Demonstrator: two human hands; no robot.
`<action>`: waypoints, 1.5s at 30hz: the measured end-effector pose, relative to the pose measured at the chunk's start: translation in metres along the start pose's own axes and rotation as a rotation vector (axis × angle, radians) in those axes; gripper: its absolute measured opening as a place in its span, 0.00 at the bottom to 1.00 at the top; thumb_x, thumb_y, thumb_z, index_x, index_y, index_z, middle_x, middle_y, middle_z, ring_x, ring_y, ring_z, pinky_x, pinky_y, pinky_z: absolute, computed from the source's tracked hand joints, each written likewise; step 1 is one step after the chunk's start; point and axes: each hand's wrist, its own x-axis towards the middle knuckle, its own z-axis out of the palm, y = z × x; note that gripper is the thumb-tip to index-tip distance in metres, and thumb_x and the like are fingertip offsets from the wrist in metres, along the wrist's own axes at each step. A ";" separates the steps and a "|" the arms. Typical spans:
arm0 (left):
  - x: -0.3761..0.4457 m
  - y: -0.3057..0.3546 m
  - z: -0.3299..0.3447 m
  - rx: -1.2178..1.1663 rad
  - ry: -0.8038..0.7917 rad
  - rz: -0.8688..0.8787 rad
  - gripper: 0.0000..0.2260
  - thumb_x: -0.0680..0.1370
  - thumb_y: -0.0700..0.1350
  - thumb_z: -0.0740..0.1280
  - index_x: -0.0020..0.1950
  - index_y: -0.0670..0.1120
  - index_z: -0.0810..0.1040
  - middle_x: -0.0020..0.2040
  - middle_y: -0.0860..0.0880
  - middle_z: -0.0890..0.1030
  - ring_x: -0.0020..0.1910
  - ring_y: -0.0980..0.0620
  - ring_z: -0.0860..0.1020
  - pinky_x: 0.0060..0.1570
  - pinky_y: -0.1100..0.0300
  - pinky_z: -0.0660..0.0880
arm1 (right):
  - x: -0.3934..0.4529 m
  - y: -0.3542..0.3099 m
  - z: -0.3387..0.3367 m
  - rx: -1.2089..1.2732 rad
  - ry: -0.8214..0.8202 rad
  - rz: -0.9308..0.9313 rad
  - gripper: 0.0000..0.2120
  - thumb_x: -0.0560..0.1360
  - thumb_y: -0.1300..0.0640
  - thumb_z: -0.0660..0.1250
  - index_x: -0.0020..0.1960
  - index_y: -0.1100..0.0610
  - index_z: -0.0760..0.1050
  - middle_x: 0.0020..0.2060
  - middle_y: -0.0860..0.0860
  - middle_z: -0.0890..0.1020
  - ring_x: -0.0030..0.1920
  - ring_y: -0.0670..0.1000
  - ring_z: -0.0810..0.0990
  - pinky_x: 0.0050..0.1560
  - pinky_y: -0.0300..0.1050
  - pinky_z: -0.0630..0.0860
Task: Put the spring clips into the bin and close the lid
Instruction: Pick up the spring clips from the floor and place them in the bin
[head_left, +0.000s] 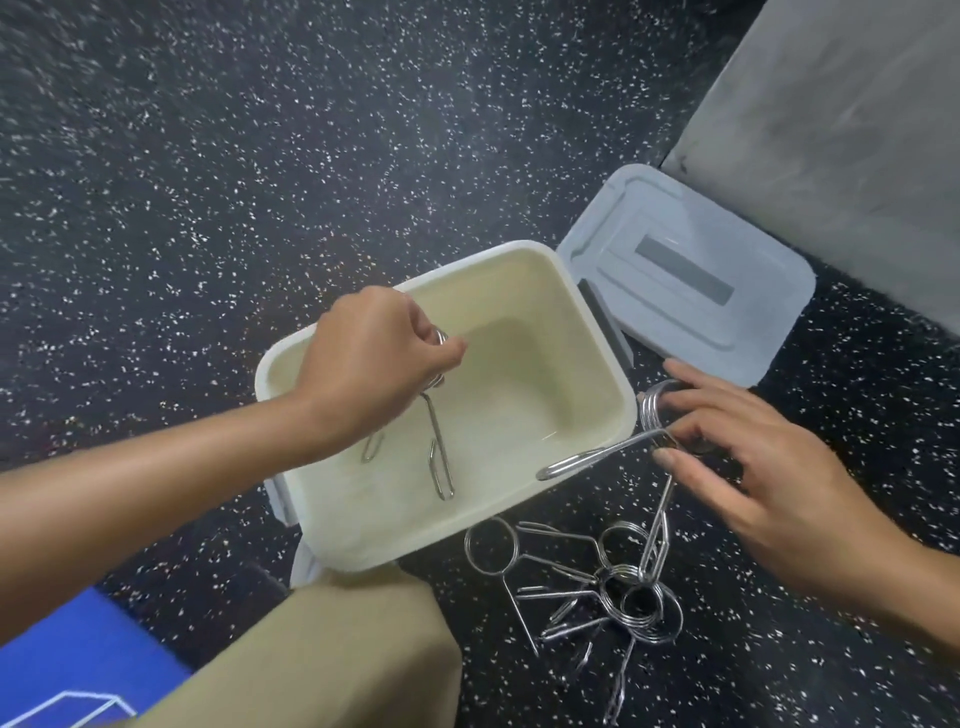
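Head view, looking down at a dark speckled floor (260, 156). Cream bin (597, 332) open in the middle, inside bare apart from what hangs into it. Lid (691, 275) off, lying flat on the floor just beside the bin's far right corner, pale grey with a darker strip in its recessed centre. Left hand (369, 364) over the bin's left part, fingers curled and pinching the coil of one spring clip (439, 457), its two long legs dangling down inside the bin, clear of the bottom as far as can be told. Right hand (737, 457) just outside the bin's right wall, thumb and fingertips pressed on the coil of a second spring clip (597, 457), remaining fingers loosely spread; one leg of that clip reaching across the bin's near right rim, the other pointing down toward the floor. Pile of spring clips (623, 587) on the floor just beside the bin's near edge, coils and legs tangled together, count unclear. Tan trouser leg (322, 654) at bottom centre, touching the bin's near corner. Blue mat (78, 649) at bottom left. Grey padded block (841, 130) at top right, next to the lid.
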 end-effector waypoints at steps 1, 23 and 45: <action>0.003 -0.005 0.008 0.061 -0.006 0.007 0.18 0.74 0.53 0.72 0.29 0.43 0.83 0.28 0.48 0.85 0.31 0.52 0.84 0.38 0.56 0.80 | 0.001 0.000 0.001 -0.005 -0.008 0.006 0.09 0.76 0.46 0.64 0.48 0.50 0.79 0.60 0.34 0.75 0.74 0.37 0.63 0.72 0.32 0.58; 0.028 -0.066 0.071 0.172 -0.201 -0.224 0.18 0.74 0.53 0.72 0.33 0.42 0.74 0.31 0.45 0.78 0.37 0.41 0.79 0.37 0.56 0.72 | 0.038 -0.033 0.002 -0.014 -0.027 -0.110 0.09 0.79 0.54 0.63 0.55 0.56 0.79 0.63 0.44 0.77 0.76 0.41 0.60 0.73 0.33 0.58; -0.053 -0.057 -0.013 -0.030 -0.147 0.052 0.09 0.79 0.56 0.68 0.45 0.52 0.80 0.36 0.56 0.82 0.36 0.60 0.79 0.40 0.59 0.77 | 0.152 -0.048 0.060 -0.491 -0.320 -0.511 0.14 0.66 0.80 0.62 0.43 0.65 0.79 0.49 0.58 0.82 0.72 0.58 0.70 0.54 0.49 0.78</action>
